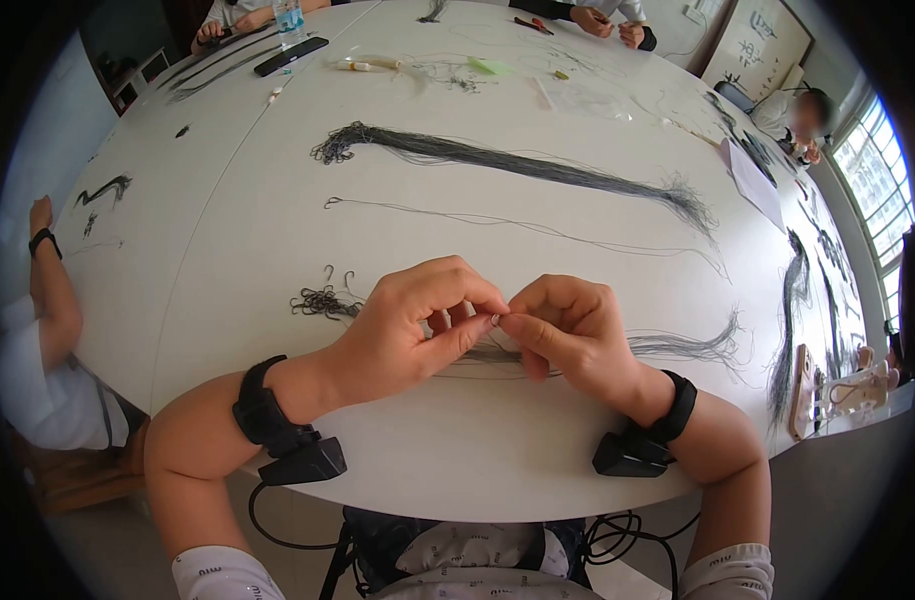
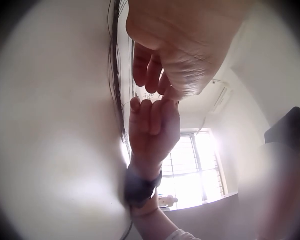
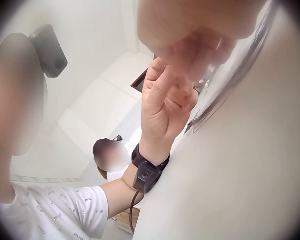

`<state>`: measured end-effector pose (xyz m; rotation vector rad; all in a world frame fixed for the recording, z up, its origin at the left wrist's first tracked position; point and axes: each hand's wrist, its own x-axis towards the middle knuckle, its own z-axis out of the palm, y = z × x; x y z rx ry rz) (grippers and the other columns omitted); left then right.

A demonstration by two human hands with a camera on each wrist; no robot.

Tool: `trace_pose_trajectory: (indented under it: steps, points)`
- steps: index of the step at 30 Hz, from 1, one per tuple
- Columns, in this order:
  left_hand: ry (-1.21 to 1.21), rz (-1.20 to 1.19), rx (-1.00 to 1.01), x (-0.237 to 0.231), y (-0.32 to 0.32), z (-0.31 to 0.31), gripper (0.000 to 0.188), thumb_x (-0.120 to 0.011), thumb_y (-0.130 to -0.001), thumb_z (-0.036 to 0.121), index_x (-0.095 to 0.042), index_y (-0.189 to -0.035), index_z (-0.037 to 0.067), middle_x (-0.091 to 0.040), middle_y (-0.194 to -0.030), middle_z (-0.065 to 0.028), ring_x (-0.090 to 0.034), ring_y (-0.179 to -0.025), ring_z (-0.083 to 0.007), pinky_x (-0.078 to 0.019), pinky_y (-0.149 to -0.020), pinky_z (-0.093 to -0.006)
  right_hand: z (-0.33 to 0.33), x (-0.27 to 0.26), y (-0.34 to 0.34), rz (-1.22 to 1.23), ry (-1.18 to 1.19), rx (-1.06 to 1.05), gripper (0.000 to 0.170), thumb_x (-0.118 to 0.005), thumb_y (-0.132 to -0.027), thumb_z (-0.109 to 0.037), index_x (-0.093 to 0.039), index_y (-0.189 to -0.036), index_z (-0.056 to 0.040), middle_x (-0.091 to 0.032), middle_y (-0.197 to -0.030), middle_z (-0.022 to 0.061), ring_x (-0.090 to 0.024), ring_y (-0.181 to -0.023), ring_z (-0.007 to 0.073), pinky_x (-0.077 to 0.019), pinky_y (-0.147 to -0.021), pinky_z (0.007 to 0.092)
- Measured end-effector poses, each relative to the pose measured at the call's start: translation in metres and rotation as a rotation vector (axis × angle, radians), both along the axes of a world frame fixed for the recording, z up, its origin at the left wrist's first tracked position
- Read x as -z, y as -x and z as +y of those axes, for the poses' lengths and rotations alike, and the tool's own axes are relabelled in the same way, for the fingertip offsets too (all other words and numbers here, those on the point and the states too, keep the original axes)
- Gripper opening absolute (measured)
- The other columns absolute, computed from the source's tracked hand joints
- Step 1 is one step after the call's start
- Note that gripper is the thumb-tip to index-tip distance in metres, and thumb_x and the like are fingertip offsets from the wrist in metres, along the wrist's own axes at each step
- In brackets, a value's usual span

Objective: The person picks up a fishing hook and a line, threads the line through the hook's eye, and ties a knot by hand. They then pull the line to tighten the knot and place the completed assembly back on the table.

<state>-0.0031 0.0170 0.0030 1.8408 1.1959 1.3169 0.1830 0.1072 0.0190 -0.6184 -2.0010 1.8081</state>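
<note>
My left hand (image 1: 408, 320) and right hand (image 1: 576, 325) meet fingertip to fingertip above the near part of the table. Thumb and index finger of each pinch a small shiny curved piece (image 1: 496, 320), mostly covered by the fingertips; I cannot tell its exact kind. Below the hands lies a bundle of fishhooks (image 1: 323, 302) tied to dark line (image 1: 683, 345), its middle partly hidden by them. In the left wrist view, the right hand (image 2: 152, 127) faces the left palm. The right wrist view shows the left hand (image 3: 162, 107) with fingers bent toward the right.
Farther off lie a single fishhook with line (image 1: 408, 208) and a thick bundle of hooked lines (image 1: 508, 160). More dark strands (image 1: 793, 300) are at the right, near a clear clip stand (image 1: 858, 392). A phone (image 1: 291, 57) and bottle (image 1: 289, 16) stand far left. Other people sit around the table (image 1: 238, 350).
</note>
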Motion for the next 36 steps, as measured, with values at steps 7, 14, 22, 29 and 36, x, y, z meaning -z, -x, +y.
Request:
trace_pose_trajectory:
  steps: [7, 14, 22, 29, 36]
  points:
    - [-0.142, 0.087, -0.014, 0.003, 0.001, 0.003, 0.015, -0.061, -0.083, -0.004, -0.059, -0.093, 0.007, -0.058, -0.085, -0.0024, -0.055, -0.068, -0.0098, -0.0437, -0.053, -0.0224, 0.000, 0.000, 0.000, -0.006, 0.036, -0.012, 0.018, -0.061, -0.090, -0.014, -0.060, -0.086, 0.0037, -0.057, -0.065, 0.0024, -0.053, -0.051, 0.0073, -0.0402, -0.043, 0.0211]
    - [-0.091, 0.051, -0.079, 0.001, 0.001, 0.001, 0.007, -0.059, -0.086, 0.001, -0.059, -0.092, 0.006, -0.057, -0.083, -0.0020, -0.055, -0.069, -0.0101, -0.0435, -0.054, -0.0221, 0.001, 0.003, 0.002, 0.015, 0.016, -0.005, 0.020, -0.060, -0.091, -0.017, -0.061, -0.089, 0.0029, -0.056, -0.065, 0.0014, -0.052, -0.052, 0.0070, -0.0410, -0.046, 0.0207]
    - [0.004, -0.059, -0.114, 0.003, -0.001, 0.000, 0.009, -0.055, -0.087, -0.002, -0.058, -0.091, 0.006, -0.057, -0.087, -0.0013, -0.055, -0.072, -0.0081, -0.0437, -0.057, -0.0214, 0.003, 0.008, 0.000, 0.057, 0.018, -0.022, 0.016, -0.058, -0.092, -0.016, -0.060, -0.089, -0.0002, -0.051, -0.062, -0.0013, -0.048, -0.051, 0.0057, -0.0389, -0.045, 0.0212]
    - [-0.105, -0.059, -0.075, 0.006, 0.001, 0.003, 0.007, -0.050, -0.092, 0.001, -0.055, -0.093, 0.006, -0.052, -0.093, -0.0027, -0.054, -0.068, -0.0086, -0.0455, -0.054, -0.0191, 0.003, 0.009, 0.001, 0.032, -0.090, -0.012, 0.013, -0.057, -0.092, -0.012, -0.059, -0.090, 0.0001, -0.050, -0.069, -0.0013, -0.042, -0.063, 0.0055, -0.0381, -0.055, 0.0218]
    - [-0.140, -0.101, -0.184, 0.004, 0.000, 0.001, 0.010, -0.052, -0.089, -0.005, -0.055, -0.092, 0.005, -0.054, -0.092, -0.0033, -0.052, -0.068, -0.0089, -0.0458, -0.057, -0.0219, 0.003, 0.012, 0.002, 0.075, -0.149, -0.040, 0.010, -0.056, -0.092, -0.010, -0.059, -0.091, -0.0003, -0.052, -0.077, 0.0003, -0.044, -0.069, 0.0080, -0.0409, -0.063, 0.0234]
